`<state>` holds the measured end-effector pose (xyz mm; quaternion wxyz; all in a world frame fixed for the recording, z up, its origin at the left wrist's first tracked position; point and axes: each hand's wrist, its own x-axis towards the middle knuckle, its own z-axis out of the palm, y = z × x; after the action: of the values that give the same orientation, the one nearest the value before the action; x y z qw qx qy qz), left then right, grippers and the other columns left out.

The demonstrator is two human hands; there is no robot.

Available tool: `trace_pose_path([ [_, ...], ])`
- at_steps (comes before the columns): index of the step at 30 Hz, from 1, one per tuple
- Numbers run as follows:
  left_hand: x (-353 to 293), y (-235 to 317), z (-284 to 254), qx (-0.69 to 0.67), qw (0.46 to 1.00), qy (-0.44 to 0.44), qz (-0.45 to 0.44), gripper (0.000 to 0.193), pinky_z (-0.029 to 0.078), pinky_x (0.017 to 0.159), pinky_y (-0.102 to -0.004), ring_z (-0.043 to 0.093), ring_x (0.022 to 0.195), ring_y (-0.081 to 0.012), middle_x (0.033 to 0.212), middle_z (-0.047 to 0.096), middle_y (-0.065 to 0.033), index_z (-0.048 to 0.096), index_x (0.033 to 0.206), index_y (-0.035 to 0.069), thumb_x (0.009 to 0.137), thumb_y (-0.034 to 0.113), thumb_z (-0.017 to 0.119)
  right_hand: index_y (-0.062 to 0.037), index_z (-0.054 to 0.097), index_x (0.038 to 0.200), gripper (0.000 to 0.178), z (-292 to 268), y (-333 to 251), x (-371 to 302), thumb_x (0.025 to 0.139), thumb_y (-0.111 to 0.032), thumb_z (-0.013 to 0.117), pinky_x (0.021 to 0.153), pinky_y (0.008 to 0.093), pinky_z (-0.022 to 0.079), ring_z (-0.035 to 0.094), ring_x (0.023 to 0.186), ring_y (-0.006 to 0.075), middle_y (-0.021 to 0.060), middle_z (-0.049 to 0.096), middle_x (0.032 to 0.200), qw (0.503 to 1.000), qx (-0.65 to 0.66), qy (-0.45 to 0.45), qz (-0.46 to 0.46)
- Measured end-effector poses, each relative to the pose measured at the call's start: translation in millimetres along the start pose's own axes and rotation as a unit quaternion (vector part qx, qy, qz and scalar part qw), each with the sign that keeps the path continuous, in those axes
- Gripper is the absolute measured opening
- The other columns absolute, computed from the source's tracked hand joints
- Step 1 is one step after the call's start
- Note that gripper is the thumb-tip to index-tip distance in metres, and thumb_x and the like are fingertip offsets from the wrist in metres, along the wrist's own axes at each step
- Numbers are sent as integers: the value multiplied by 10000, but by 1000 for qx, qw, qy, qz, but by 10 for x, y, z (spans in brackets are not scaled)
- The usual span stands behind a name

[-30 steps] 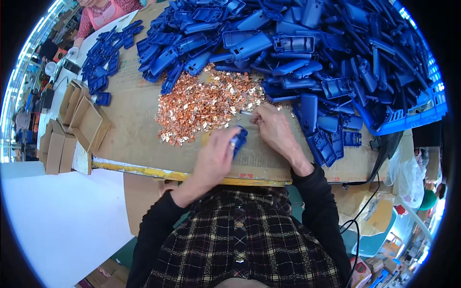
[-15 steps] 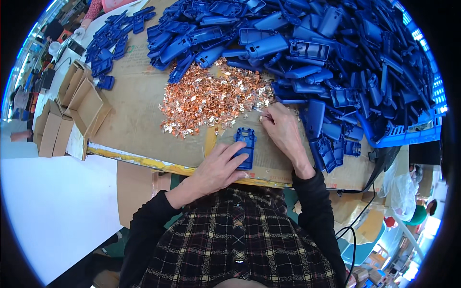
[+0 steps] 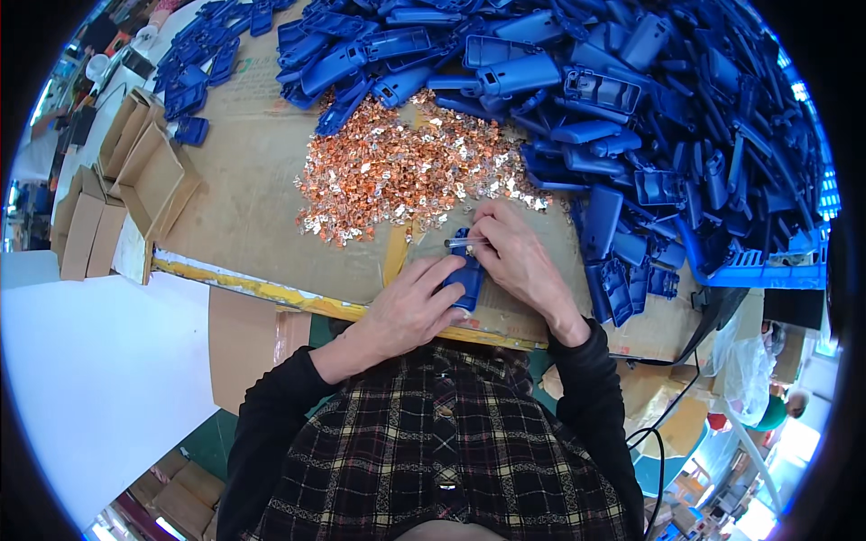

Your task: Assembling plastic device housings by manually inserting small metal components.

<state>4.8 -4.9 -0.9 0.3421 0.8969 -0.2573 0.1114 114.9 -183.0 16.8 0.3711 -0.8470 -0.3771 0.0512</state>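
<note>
Head view: in hand, apparently, the working of a slim rod [image 3: 460, 242] over the upper end of a blue shell [image 3: 470, 284], on the cardboard-covered desk [image 3: 262, 221] near its front edge — contact not clear; left hand [image 3: 406, 302]: grip half curled over the shell, holding it down; right hand [image 3: 521, 260]: grip closed in a pinch on the rod; called for next, by judgement: a steady shell and fine aim of the tip — note the heap of small flat metal pieces [image 3: 406, 171] just beyond, glinting copper to silver; the pile of hollow, round-cornered shells [image 3: 586, 99] behind, smooth blue plastic by the look
</note>
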Motion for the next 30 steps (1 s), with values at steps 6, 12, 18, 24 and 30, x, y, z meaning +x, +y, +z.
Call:
trace_pose_path([
  [6, 13, 6, 12, 6, 1000, -6, -1, 342, 469, 911, -418, 524, 1066, -341, 1245, 499, -167, 573, 1027, 27, 777, 189, 740, 3, 566, 918, 115, 12, -22, 8, 828, -15, 634, 742, 370, 476, 574, 853, 293, 126, 540, 971, 999, 14, -9, 37],
  [12, 17, -1, 5, 7, 1000, -7, 1, 347, 466, 918, -414, 522, 1074, -333, 1247, 500, -160, 575, 1043, 35, 781, 196, 736, -12, 540, 979, 204, -2, -30, 28, 812, -21, 657, 724, 343, 470, 561, 819, 228, 96, 526, 931, 996, 35, -1, 83],
  [18, 5, 15, 13, 13, 1000, -16, -18, 359, 470, 931, -417, 525, 1097, -335, 1281, 515, -147, 591, 1055, 57, 765, 191, 756, -63, 498, 874, 171, -11, -45, 15, 923, -165, 626, 705, 265, 369, 440, 751, 134, 40, 488, 841, 907, 405, 30, 110],
  [24, 42, 21, 12, 49, 998, -30, -5, 366, 452, 910, -424, 508, 1067, -320, 1278, 500, -153, 551, 1054, 48, 796, 250, 714, -67, 457, 785, 335, 124, -4, -8, 1028, -297, 481, 698, 279, 333, 389, 719, 130, 42, 462, 760, 805, 586, 18, 93],
  [30, 36, 14, 20, 30, 999, -33, -11, 368, 442, 921, -449, 496, 1096, -330, 1265, 501, -155, 555, 1051, 45, 800, 264, 712, -38, 584, 864, 340, 178, 46, -33, 1029, -322, 496, 669, 254, 344, 407, 714, 95, 2, 503, 755, 796, 597, 8, 97],
])
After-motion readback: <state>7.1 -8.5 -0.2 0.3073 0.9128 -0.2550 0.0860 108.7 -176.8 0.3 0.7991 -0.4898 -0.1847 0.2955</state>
